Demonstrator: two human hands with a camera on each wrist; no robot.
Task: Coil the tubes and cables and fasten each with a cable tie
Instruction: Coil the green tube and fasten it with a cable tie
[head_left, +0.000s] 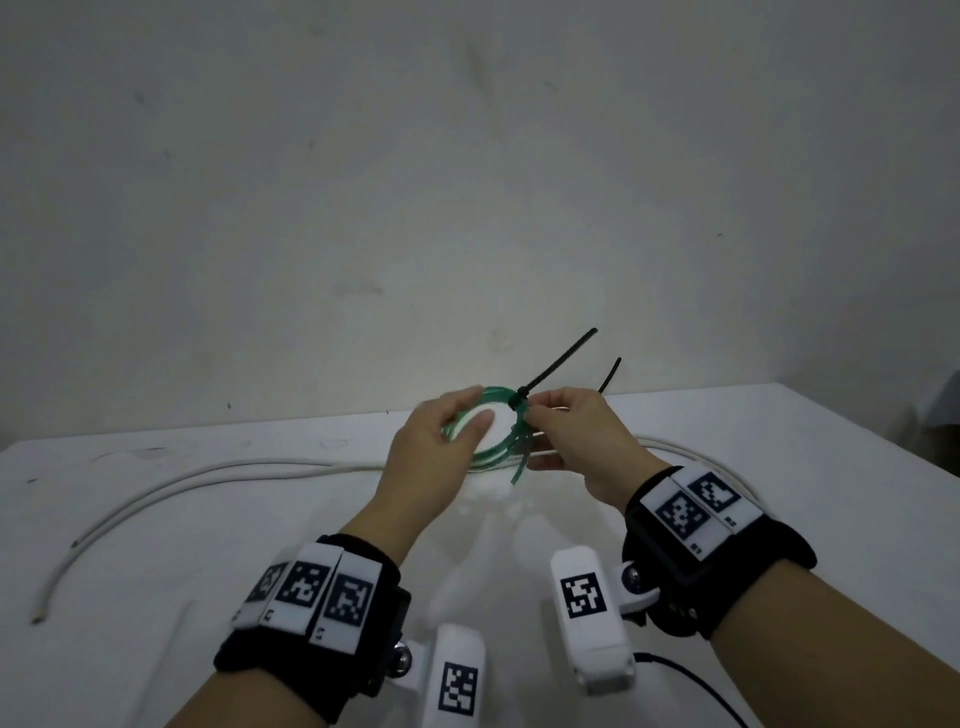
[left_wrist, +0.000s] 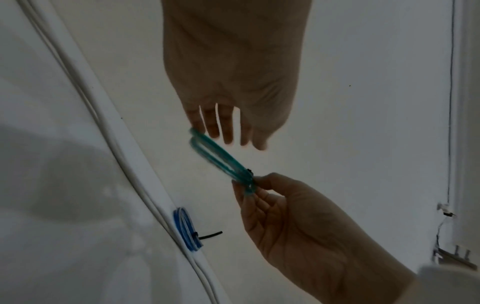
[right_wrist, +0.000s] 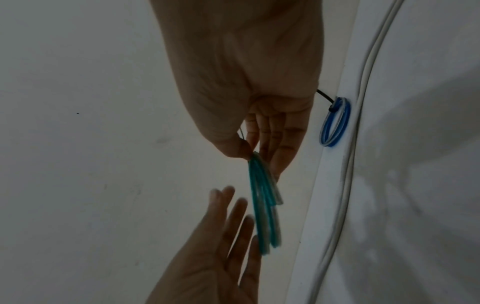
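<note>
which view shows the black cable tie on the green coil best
The head view: the cable tie wraps the green coil with its tail sticking up clear against the wall, beside the right hand. The left wrist view shows only a dark speck of it; in the right wrist view that hand hides it.

My hands work above the table (head_left: 779, 467). On it, the white cable (head_left: 208, 475) runs across beneath them; the blue coil (left_wrist: 188, 232) lies at the far edge.

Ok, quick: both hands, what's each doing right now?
Left hand: open, fingers straight beside the green coil.
Right hand: pinching the green coil at its tie.
</note>
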